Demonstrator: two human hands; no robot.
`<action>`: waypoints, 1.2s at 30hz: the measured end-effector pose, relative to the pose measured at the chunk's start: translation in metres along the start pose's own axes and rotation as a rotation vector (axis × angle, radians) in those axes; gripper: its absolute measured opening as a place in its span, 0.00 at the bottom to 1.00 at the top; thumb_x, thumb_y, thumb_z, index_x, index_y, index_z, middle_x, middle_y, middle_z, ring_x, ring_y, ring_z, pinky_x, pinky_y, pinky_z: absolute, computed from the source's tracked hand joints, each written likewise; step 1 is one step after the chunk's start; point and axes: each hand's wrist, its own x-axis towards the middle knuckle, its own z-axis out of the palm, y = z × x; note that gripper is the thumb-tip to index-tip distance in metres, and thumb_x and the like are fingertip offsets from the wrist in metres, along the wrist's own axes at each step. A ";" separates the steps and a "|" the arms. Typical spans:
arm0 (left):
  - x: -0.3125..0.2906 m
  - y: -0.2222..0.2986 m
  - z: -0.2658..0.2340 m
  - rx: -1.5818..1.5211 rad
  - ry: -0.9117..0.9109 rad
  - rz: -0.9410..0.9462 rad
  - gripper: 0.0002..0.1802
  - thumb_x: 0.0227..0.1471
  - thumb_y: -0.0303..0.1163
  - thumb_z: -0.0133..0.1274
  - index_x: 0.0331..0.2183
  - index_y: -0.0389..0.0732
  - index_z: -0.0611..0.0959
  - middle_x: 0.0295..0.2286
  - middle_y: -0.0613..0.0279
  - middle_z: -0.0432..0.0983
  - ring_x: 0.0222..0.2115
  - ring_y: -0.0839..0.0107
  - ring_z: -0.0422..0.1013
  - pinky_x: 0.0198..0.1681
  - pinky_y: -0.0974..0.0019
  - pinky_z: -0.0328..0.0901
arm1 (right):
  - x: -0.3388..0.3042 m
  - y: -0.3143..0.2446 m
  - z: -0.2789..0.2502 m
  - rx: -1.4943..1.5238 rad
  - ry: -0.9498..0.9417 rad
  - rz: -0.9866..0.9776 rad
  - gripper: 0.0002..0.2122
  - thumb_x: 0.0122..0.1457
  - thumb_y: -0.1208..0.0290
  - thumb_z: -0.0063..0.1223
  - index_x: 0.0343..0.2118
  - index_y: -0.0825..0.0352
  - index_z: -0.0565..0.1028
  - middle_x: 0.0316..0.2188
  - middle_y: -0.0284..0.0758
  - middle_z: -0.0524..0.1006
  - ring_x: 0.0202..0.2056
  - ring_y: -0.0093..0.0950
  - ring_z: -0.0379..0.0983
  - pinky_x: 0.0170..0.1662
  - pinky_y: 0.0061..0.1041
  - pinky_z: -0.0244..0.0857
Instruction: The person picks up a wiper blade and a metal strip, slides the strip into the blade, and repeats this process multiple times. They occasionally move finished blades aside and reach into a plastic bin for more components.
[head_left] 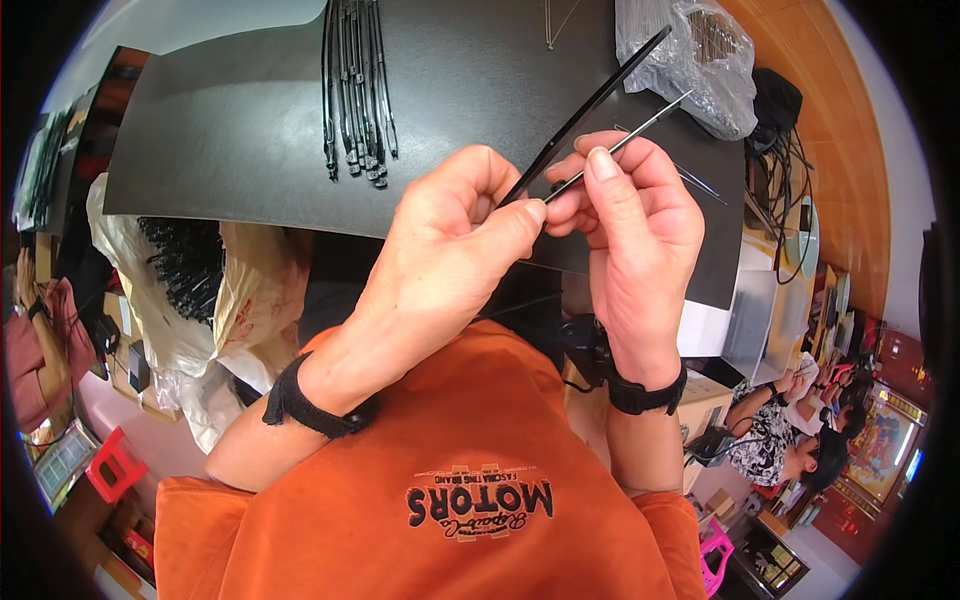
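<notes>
Both my hands meet above the dark table, fingers closed. My left hand [445,235] grips a long flat black strip [600,100] that slants up and to the right. In my right hand [645,225] a thin pointed metal rod [652,122] is pinched between thumb and fingers. The rod's lower end lies at my left thumb tip, close to the strip's base. My fingers partly hide where the two pieces come together. Left of my hands, a bundle of similar black strips [358,100] with small knobby ends lies on the table.
The dark table [230,130] has a clear plastic bag of thin metal rods [690,65] at its far right. More thin rods [698,182] lie beside my right hand. Below the left edge hangs a bag of black strips [185,265]. Black cables [785,200] dangle at right; people sit beyond.
</notes>
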 end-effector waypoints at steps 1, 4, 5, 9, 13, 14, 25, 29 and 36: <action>0.000 0.000 0.000 0.002 0.005 -0.018 0.09 0.52 0.33 0.51 0.29 0.38 0.71 0.20 0.69 0.68 0.17 0.85 0.58 0.18 0.79 0.55 | -0.001 -0.001 0.000 -0.015 0.003 0.003 0.07 0.61 0.73 0.47 0.34 0.73 0.70 0.27 0.36 0.76 0.24 0.18 0.72 0.28 0.15 0.67; 0.001 0.003 0.001 0.019 0.020 -0.059 0.10 0.52 0.34 0.51 0.28 0.39 0.70 0.19 0.69 0.67 0.17 0.85 0.58 0.19 0.79 0.55 | -0.003 0.000 -0.001 -0.040 0.007 -0.004 0.06 0.60 0.74 0.47 0.35 0.73 0.69 0.27 0.36 0.75 0.24 0.17 0.71 0.28 0.14 0.66; 0.001 0.004 0.001 0.019 0.021 -0.058 0.10 0.52 0.34 0.51 0.28 0.39 0.70 0.19 0.69 0.67 0.17 0.85 0.58 0.19 0.79 0.55 | -0.004 0.000 -0.001 -0.048 0.006 -0.015 0.06 0.60 0.75 0.48 0.35 0.73 0.69 0.27 0.36 0.75 0.23 0.17 0.71 0.28 0.14 0.66; 0.001 0.004 0.004 -0.048 0.033 -0.086 0.10 0.52 0.34 0.51 0.27 0.40 0.70 0.18 0.71 0.65 0.17 0.85 0.57 0.18 0.80 0.51 | -0.007 0.002 -0.001 -0.073 0.005 -0.069 0.05 0.59 0.76 0.48 0.35 0.73 0.69 0.27 0.35 0.75 0.23 0.16 0.70 0.28 0.13 0.65; 0.001 0.003 0.006 -0.116 0.026 -0.071 0.08 0.52 0.34 0.50 0.26 0.41 0.71 0.18 0.74 0.62 0.17 0.86 0.55 0.18 0.80 0.49 | -0.010 0.004 -0.001 -0.031 0.013 -0.099 0.05 0.58 0.77 0.49 0.34 0.73 0.69 0.27 0.34 0.75 0.23 0.15 0.70 0.28 0.13 0.65; 0.000 0.004 0.007 -0.115 0.026 -0.069 0.08 0.52 0.34 0.50 0.26 0.41 0.71 0.18 0.74 0.62 0.17 0.86 0.55 0.18 0.80 0.49 | -0.011 0.004 -0.002 -0.034 0.014 -0.114 0.05 0.58 0.77 0.50 0.34 0.73 0.69 0.26 0.34 0.75 0.23 0.15 0.70 0.27 0.12 0.65; -0.008 0.012 0.001 -0.040 -0.091 -0.138 0.13 0.55 0.31 0.43 0.38 0.33 0.77 0.18 0.70 0.68 0.15 0.84 0.58 0.18 0.80 0.53 | -0.005 0.000 -0.004 0.025 0.028 0.011 0.06 0.60 0.73 0.48 0.34 0.72 0.71 0.23 0.35 0.75 0.19 0.16 0.69 0.22 0.13 0.62; -0.010 0.016 0.000 -0.074 -0.070 -0.177 0.11 0.55 0.30 0.44 0.34 0.33 0.75 0.19 0.63 0.73 0.14 0.83 0.61 0.17 0.79 0.54 | -0.006 -0.002 0.000 0.028 0.028 0.025 0.07 0.61 0.73 0.47 0.35 0.73 0.71 0.24 0.35 0.76 0.20 0.16 0.70 0.22 0.14 0.63; -0.012 0.020 0.004 -0.050 0.014 -0.108 0.05 0.53 0.27 0.47 0.30 0.35 0.72 0.19 0.63 0.71 0.15 0.84 0.61 0.18 0.80 0.54 | -0.012 -0.002 0.002 0.019 0.019 -0.065 0.07 0.61 0.74 0.45 0.36 0.73 0.70 0.25 0.36 0.76 0.22 0.17 0.71 0.25 0.14 0.66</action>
